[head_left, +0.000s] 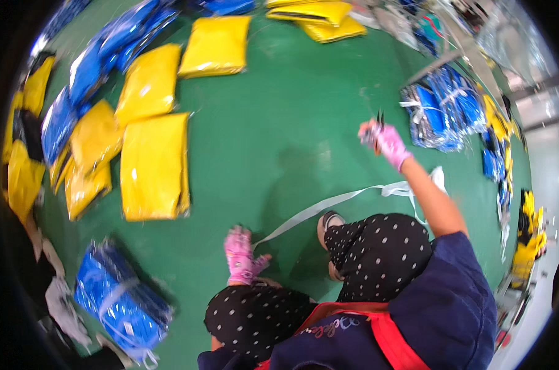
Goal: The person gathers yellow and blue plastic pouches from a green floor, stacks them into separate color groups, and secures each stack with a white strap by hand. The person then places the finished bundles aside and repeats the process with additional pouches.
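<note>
My right hand (390,145), in a pink glove, is raised at the right and closed around small scissors (380,117), whose dark pointed blades stick up past the fingers. My left hand (239,256), gloved in pink with a printed pattern, is low over the green floor in front of my left knee. Its fingers are stretched out and the thumb stands apart. A white strip (328,202) runs from beside that hand across the floor to a loose bunch near my right forearm. Whether the left fingers touch the strip's end is hard to see.
Yellow plastic-wrapped packs (154,166) lie at the left, beside blue packs (100,55). A tied blue bundle (122,296) sits at the lower left. More tied blue bundles (446,108) lie at the right, near a metal frame (436,65). Yellow packs (319,15) lie at the far side.
</note>
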Demonstrator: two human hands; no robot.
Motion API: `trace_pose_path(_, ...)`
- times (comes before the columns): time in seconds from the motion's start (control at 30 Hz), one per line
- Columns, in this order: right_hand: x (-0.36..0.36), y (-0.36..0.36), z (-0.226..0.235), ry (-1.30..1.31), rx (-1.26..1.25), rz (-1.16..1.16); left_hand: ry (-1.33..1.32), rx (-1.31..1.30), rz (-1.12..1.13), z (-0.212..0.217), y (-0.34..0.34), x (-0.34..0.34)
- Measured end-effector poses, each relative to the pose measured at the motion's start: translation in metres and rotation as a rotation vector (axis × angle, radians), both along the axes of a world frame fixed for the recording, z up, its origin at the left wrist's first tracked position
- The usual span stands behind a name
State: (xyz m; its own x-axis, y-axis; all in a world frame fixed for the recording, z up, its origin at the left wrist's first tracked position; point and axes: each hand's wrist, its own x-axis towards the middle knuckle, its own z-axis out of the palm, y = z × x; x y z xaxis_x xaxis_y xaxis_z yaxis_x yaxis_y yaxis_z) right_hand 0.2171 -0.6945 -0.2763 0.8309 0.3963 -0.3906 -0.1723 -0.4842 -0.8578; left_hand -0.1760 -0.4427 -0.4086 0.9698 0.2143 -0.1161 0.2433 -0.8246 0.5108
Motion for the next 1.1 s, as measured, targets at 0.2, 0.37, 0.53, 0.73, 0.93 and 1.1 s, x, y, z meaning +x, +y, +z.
trace_pose_path(0.2, -0.079, -0.15, -0.136, -0.185, -0.402, 0.302, -0.116, -1.201, 0.561, -0.047, 0.038, 0.066)
trace_pose_path(0.37, -0.086, -0.116, -0.131, -0.208, -0.836, 0.451, -0.363, -0.477, 0.618, 0.129, 0.202, 0.186)
trace_pose_path(0.53, 0.012, -0.145, -0.174, -0.302, -0.829, -0.04, -0.773, -0.107, 0.622, 0.331, 0.357, 0.243)
trace_pose_path(0.73, 0.222, -0.141, -0.124, -0.503, 0.204, -0.351, -0.351, 1.124, 0.631, 0.532, 0.362, 0.223)
trace_pose_path(0.93, 0.326, -0.163, -0.062, -0.772, -0.61, -0.261, -0.156, 1.081, 0.544, 0.503, 0.296, 0.253)
trace_pose_path(1.1, 0.334, -0.191, -0.097, -0.437, -0.771, -0.298, 0.318, 1.127, 0.182, 0.38, 0.351, 0.253)
